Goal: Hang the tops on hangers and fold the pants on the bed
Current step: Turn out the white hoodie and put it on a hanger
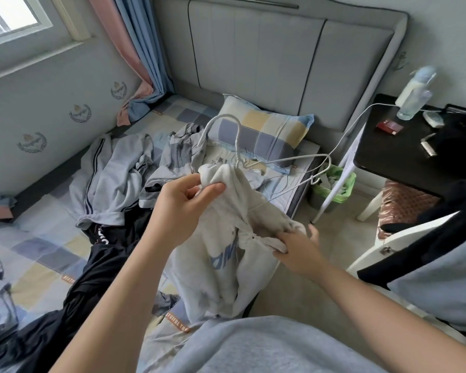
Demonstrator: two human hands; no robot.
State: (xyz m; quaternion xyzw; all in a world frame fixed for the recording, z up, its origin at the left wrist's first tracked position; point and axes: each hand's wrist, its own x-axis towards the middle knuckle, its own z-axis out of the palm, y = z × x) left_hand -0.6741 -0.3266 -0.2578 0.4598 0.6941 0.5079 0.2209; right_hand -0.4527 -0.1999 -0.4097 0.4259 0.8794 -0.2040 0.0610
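Head view: left hand pinches the cream fleece top at its collar, right hand grips its shoulder; white wire hanger looks half inserted; black pants lie unfolded on the checked bed.

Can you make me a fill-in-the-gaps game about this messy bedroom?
The left hand grips a white sweatshirt with ____ letters, half on a thin white wire hanger.
The clear plastic bottle stands on the ____ side table.
The long fabric curtains by the window are blue and ____.
Missing words: blue, black, pink.
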